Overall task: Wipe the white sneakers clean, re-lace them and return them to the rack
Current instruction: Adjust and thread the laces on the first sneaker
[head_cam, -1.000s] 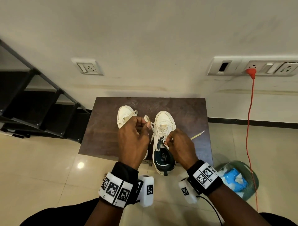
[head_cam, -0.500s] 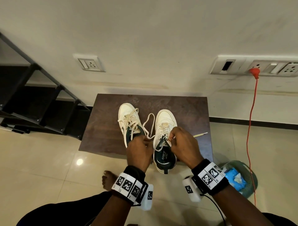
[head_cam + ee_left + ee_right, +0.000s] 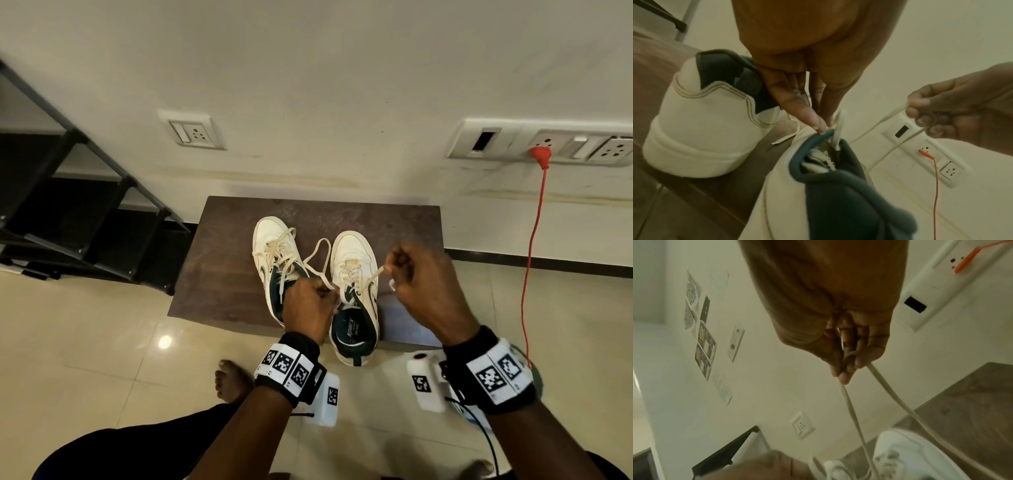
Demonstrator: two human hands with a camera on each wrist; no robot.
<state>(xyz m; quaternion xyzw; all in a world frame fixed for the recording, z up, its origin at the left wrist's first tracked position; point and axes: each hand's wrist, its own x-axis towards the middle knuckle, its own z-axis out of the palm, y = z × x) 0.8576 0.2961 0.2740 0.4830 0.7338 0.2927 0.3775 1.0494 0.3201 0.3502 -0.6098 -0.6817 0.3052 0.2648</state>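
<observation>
Two white sneakers with dark green lining stand side by side on a dark brown stool (image 3: 219,260). The left sneaker (image 3: 274,246) (image 3: 701,123) has loose laces. My left hand (image 3: 308,301) (image 3: 818,116) pinches the left lace end at the collar of the right sneaker (image 3: 354,270) (image 3: 801,186). My right hand (image 3: 421,281) (image 3: 846,360), raised to the right of that shoe, grips a loop of the cream lace (image 3: 851,404) (image 3: 885,120) and holds it taut.
A black shoe rack (image 3: 68,219) stands at the left against the wall. A red cable (image 3: 532,260) hangs from the socket strip (image 3: 548,144) at the right. My bare foot (image 3: 233,380) rests on the tiled floor below the stool.
My right hand has lifted up and to the right, drawing the lace taut out of the right sneaker. My left hand stays at that shoe's collar.
</observation>
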